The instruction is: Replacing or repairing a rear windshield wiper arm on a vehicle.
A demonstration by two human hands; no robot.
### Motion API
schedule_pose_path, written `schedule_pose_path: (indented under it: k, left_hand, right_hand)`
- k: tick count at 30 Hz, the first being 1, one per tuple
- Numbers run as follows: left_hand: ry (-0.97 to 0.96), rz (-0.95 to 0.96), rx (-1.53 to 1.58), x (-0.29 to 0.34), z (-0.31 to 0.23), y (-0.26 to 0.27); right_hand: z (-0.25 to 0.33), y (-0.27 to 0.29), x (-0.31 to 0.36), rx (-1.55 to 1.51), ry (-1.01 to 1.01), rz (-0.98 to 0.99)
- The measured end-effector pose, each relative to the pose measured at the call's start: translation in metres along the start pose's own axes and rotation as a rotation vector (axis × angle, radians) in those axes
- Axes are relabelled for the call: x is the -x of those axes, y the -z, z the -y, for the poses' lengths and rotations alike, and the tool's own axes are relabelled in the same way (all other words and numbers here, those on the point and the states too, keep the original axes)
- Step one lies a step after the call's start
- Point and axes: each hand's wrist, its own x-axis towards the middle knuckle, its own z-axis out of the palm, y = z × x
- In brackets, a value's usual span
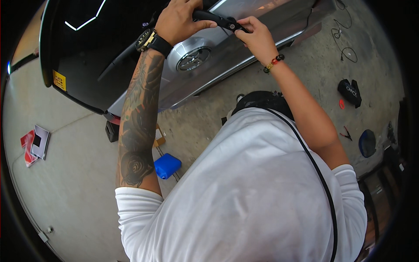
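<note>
Both my hands are at the back of a silver car (235, 52) with dark rear glass (83, 48). My left hand (181, 19), with a black and gold watch on its wrist, is closed round a black curved part (214, 18). A round metal bolt or pivot shows near the part's right end. My right hand (257, 37) pinches that end between thumb and fingers. Just below the part, a round chrome emblem (194, 59) sits on the car's panel. The part's left end is hidden behind my left hand, and I cannot tell whether it is fixed to the car.
A blue pouch (167, 166) and a cardboard box (159, 136) lie on the floor below the bumper. Red and white packages (36, 143) lie at the left. On the right are a loose cable (342, 39), a black bag (350, 93), pliers (346, 133) and a dark blue round item (367, 143).
</note>
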Motion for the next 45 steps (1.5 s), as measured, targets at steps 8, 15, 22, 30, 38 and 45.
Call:
schedule_pose_path:
  k: [8,15,22,30,38,45]
  left_hand:
    - [-0.016,-0.018,0.011,0.0,0.003,-0.002]
    - [0.003,-0.005,0.024,-0.001,0.0,0.001]
    - [-0.003,0.004,0.022,0.0,0.0,0.002]
    - [0.015,0.019,0.015,-0.001,-0.003,0.003]
    - [0.025,0.03,0.014,-0.003,-0.006,0.006]
    - [0.007,0.023,0.029,-0.002,-0.004,0.004]
  right_hand:
    - [-0.007,0.003,0.004,-0.273,-0.127,0.024]
    - [-0.014,0.009,0.015,-0.715,-0.282,0.158]
    - [-0.021,0.026,0.014,-0.681,-0.137,0.105]
    - [-0.023,0.019,0.005,-0.435,-0.056,0.03]
    - [-0.019,0.016,-0.001,-0.346,-0.004,0.039]
    - [-0.013,0.009,0.003,-0.351,-0.044,-0.006]
